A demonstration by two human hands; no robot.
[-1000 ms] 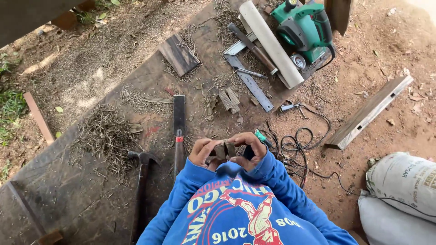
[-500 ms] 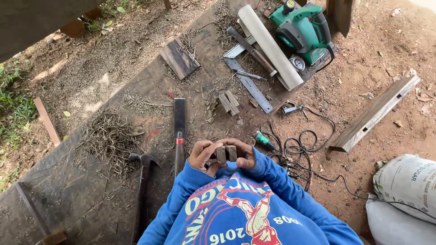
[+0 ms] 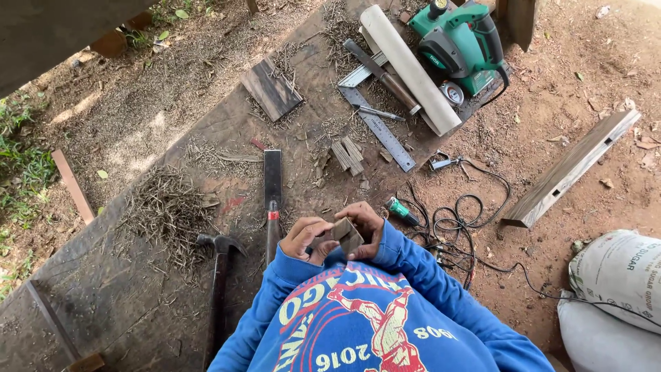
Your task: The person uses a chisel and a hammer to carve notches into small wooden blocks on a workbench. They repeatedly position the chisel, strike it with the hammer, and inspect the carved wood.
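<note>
Both hands, left hand (image 3: 308,238) and right hand (image 3: 365,224), pinch a small wood block (image 3: 348,235) between closed fingers (held tilted) above the tabletop's (image 3: 138,289) near edge, beside the chisel (image 3: 273,200).

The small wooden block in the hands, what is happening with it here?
A person in a blue sweatshirt holds a small dark wooden block between the left hand and the right hand, above a large weathered plank. A claw hammer and a flat chisel lie beside, untouched.
</note>
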